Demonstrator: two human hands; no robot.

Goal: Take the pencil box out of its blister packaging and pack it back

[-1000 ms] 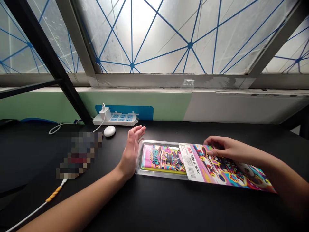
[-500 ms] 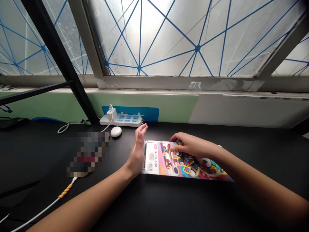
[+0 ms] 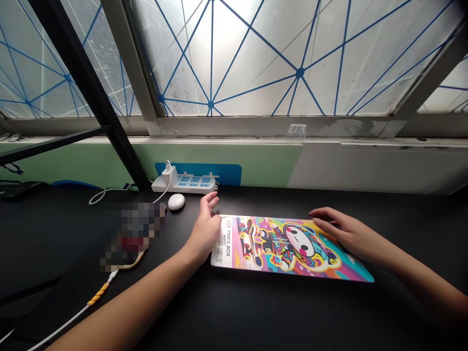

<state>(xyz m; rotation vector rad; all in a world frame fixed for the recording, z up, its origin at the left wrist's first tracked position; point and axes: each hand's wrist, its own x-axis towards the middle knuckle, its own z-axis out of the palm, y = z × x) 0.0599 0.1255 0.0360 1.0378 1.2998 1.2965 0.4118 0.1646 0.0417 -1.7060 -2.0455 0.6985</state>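
Observation:
A glossy printed card [image 3: 288, 246] lies flat on the black table, with a cartoon skateboarder and a white "PENCIL BOX" label at its left end. Any clear blister pack under it is hidden. My left hand [image 3: 205, 229] stands on its edge at the card's left end, fingers apart and pointing away from me. My right hand [image 3: 347, 231] rests at the card's upper right, fingertips on the printed surface, holding nothing.
The black table [image 3: 292, 312] runs across the view. Behind it stand a white power strip [image 3: 185, 184] and a white rounded object [image 3: 176, 202]. A pixelated object [image 3: 133, 234] lies left, near a white cable [image 3: 98, 294] with yellow wrapping. A clear cup [image 3: 296, 130] sits on the sill.
The card has slid left across the clear pack and now covers it. My right hand has moved right along the card, uncovering the cartoon. My left hand stays at the left end.

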